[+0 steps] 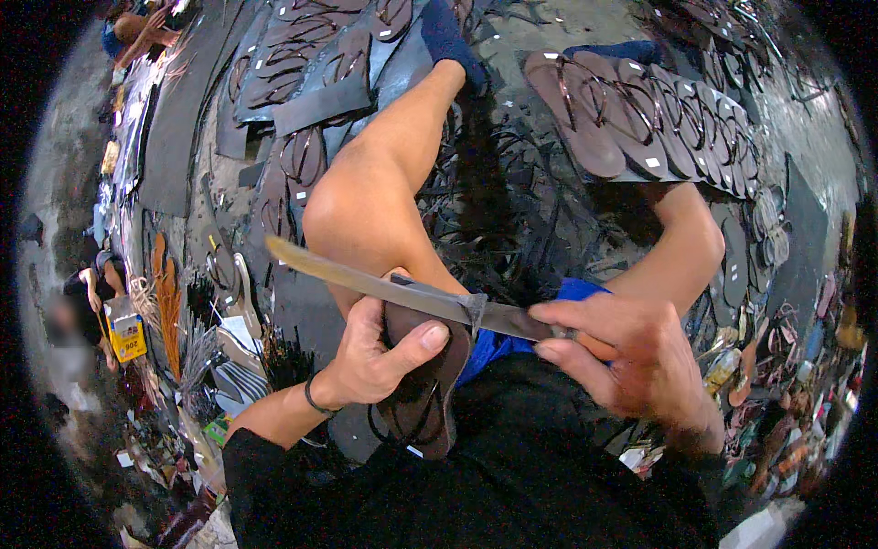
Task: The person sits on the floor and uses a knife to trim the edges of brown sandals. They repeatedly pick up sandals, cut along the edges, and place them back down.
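Observation:
My left hand grips a dark brown flip-flop over my lap, its thumb lying along the sole and its fingers mostly hidden behind. Closed around the handle end of a long knife is my right hand. The blade runs from the right hand leftward across the far end of the flip-flop, its worn, yellowish tip pointing up and left. A small grey scrap hangs at the blade beside the sole's edge. The flip-flop's thong strap and a small white label show at its near end.
Rows of finished-looking flip-flops lie on the right beyond my knee; more flip-flops cover a sheet at the far left. My bare legs are bent outward. A yellow box, brown strips and a striped shoe stand left.

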A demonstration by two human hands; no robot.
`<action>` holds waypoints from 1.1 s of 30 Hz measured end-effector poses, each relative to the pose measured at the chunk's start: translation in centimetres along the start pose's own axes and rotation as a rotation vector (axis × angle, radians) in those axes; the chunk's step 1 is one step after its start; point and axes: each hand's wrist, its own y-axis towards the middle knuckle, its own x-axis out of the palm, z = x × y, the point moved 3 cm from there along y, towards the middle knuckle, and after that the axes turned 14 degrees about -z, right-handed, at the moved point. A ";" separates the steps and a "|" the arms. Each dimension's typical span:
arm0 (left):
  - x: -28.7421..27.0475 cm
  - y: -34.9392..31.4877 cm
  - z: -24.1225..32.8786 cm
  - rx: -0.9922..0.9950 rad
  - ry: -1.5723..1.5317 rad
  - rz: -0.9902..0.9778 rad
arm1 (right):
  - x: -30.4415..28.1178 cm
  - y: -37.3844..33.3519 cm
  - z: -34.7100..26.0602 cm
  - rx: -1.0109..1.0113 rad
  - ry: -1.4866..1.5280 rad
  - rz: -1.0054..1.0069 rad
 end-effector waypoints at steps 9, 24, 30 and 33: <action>-0.6 0.4 3.8 0.342 -0.193 0.264 | -2.4 0.6 1.8 0.008 0.494 0.291; 6.4 7.2 -2.0 0.413 -1.029 0.371 | 10.7 -10.0 7.7 0.095 0.080 0.668; 6.2 4.4 -5.5 0.360 -1.019 0.268 | 10.1 -11.1 7.2 0.131 -0.012 0.611; 6.2 2.6 -7.8 0.309 -0.859 0.234 | 9.9 -10.3 5.9 0.210 0.073 0.461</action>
